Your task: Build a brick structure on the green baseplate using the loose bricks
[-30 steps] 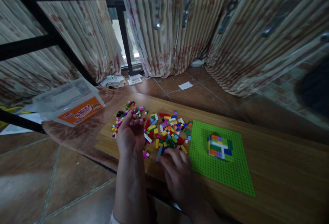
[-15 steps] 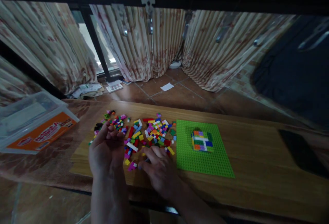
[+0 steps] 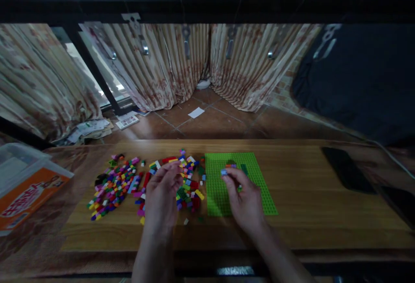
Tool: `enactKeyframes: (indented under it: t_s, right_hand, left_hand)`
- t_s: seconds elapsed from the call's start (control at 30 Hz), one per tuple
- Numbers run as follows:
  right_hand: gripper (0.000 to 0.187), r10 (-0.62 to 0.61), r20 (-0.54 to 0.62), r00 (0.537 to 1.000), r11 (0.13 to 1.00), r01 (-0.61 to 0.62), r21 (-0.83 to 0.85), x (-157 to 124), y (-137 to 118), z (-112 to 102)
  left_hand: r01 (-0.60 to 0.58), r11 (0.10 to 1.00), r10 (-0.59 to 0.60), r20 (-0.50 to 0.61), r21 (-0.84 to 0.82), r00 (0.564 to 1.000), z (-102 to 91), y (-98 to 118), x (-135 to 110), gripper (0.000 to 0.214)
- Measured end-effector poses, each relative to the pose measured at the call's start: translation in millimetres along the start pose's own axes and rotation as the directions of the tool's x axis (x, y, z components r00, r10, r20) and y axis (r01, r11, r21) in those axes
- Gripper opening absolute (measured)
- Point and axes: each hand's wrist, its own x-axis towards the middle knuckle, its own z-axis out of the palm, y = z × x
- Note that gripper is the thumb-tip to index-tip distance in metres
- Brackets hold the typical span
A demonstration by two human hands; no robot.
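My right hand (image 3: 244,198) hovers over the green baseplate (image 3: 217,190) and pinches a small light-blue brick (image 3: 224,172) between thumb and fingertips. It hides most of the small brick build (image 3: 231,164) on the plate. My left hand (image 3: 163,194) is raised above the pile of loose coloured bricks (image 3: 119,181) on the wooden table (image 3: 298,213), its fingers curled inward; whether it holds anything is hidden.
A clear plastic box with an orange label (image 3: 22,183) stands at the left. A black phone (image 3: 343,168) lies on the table at the right. Striped curtains (image 3: 168,71) and a black metal bar (image 3: 207,4) are ahead; papers (image 3: 94,127) lie on the tiled floor.
My right hand left the loose bricks and came over the green baseplate with a light-blue brick pinched. The view swung right, so the box and pile shifted left.
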Motion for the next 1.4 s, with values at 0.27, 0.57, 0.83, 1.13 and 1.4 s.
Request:
enactKeyframes:
  t_s: [0.27, 0.57, 0.83, 1.13, 1.4]
  right_hand:
    - [0.028, 0.342, -0.053, 0.938, 0.931, -0.330, 0.157, 26.5, 57.1, -61.7]
    - [0.023, 0.245, 0.076, 0.966, 0.967, -0.249, 0.049, 20.6, 66.1, -76.8]
    - [0.018, 0.073, 0.146, 0.987, 0.993, -0.058, -0.105, 20.8, 55.3, -74.2]
    - [0.018, -0.135, 0.218, 0.967, 0.968, 0.176, -0.181, 23.2, 57.7, -58.5]
    - [0.010, -0.064, 0.166, 0.984, 0.988, 0.085, -0.128, 26.8, 64.3, -57.3]
  left_hand:
    - [-0.148, 0.864, 0.005, 0.287, 0.480, 0.958, 35.0, -60.7, -13.4, 0.014]
    - [-0.302, 0.729, 0.068, 0.374, 0.614, 0.925, 40.7, -77.8, -21.1, 0.014]
    - [-0.343, 0.676, 0.098, 0.381, 0.652, 0.919, 48.4, -78.4, -22.9, 0.015]
    - [-0.459, 0.575, 0.183, 0.440, 0.677, 0.879, 51.9, -86.4, -32.9, 0.018]
    - [-0.497, 0.428, 0.157, 0.480, 0.755, 0.863, 52.6, -87.7, -35.1, 0.022]
